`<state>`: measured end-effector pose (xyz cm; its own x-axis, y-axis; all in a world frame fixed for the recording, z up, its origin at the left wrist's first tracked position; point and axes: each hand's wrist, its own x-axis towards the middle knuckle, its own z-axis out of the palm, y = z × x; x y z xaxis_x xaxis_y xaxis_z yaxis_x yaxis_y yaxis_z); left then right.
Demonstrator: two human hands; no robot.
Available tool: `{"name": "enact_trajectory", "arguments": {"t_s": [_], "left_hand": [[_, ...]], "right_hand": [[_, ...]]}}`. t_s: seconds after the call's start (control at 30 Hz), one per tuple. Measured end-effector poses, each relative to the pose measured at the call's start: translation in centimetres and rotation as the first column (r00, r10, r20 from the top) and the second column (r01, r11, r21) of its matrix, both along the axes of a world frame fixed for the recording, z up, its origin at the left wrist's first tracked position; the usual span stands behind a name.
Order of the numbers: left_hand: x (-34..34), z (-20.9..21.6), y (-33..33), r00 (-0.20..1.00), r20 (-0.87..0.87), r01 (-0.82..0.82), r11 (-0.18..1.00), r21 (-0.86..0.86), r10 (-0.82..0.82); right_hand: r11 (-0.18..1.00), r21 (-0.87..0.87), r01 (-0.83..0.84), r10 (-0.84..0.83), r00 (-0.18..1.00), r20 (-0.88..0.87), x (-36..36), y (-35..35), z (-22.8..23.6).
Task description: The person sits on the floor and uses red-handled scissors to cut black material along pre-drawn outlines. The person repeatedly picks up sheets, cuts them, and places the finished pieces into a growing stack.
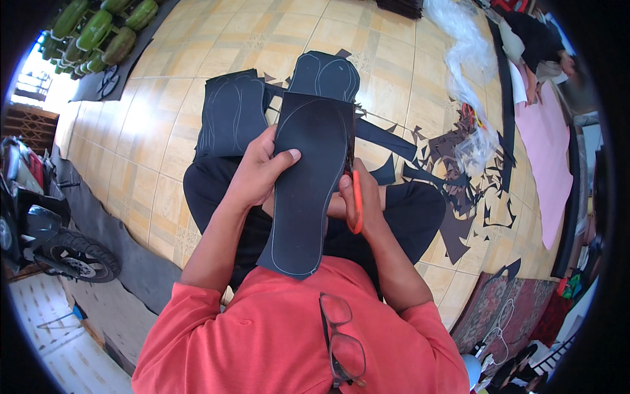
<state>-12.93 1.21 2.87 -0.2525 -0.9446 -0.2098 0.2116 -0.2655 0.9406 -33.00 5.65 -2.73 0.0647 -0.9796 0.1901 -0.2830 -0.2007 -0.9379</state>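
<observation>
My left hand grips a long black sheet by its left edge, thumb on top and fingers beneath. A pale sole-shaped outline is drawn on this sheet. At its right edge, my right hand is closed round scissors with orange handles; their blades lie along the sheet's edge and are partly hidden. Beyond my hands on the floor lie a stack of black sheets with drawn sole outlines and another black piece with rounded outlines.
Dark offcuts lie scattered on the tiled floor at right, beside clear plastic and a pink sheet. A motorcycle stands at left, and green gas cylinders at the far left. Another person sits at the far right.
</observation>
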Motion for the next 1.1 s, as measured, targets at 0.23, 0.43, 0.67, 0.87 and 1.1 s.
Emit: {"name": "enact_trajectory", "arguments": {"t_s": [0.23,0.43,0.67,0.87,1.1], "left_hand": [[0.8,0.2,-0.3,0.998,0.009,0.057,0.997,0.058,-0.058],[1.4,0.7,-0.9,0.986,0.071,0.147,0.985,0.089,-0.153],[2.5,0.6,-1.2,0.973,0.044,0.219,0.965,0.143,-0.227],[4.9,-0.4,-2.1,0.932,0.078,0.337,0.924,0.178,-0.355],[2.5,-1.7,-0.1,0.92,-0.367,0.299,0.849,0.435,-0.136]], "right_hand": [[0.985,0.149,-0.081,0.087,0.996,-0.036,-1.0,0.7,1.2],[0.985,0.148,-0.09,0.092,0.996,-0.002,-1.3,0.6,-0.6],[0.962,0.233,-0.14,0.138,0.99,0.025,-1.9,1.0,0.0],[0.845,0.468,-0.258,0.105,0.939,0.327,-2.8,2.2,-0.9],[0.95,0.292,-0.11,-0.093,0.793,0.603,-0.8,0.4,-2.8]]}}
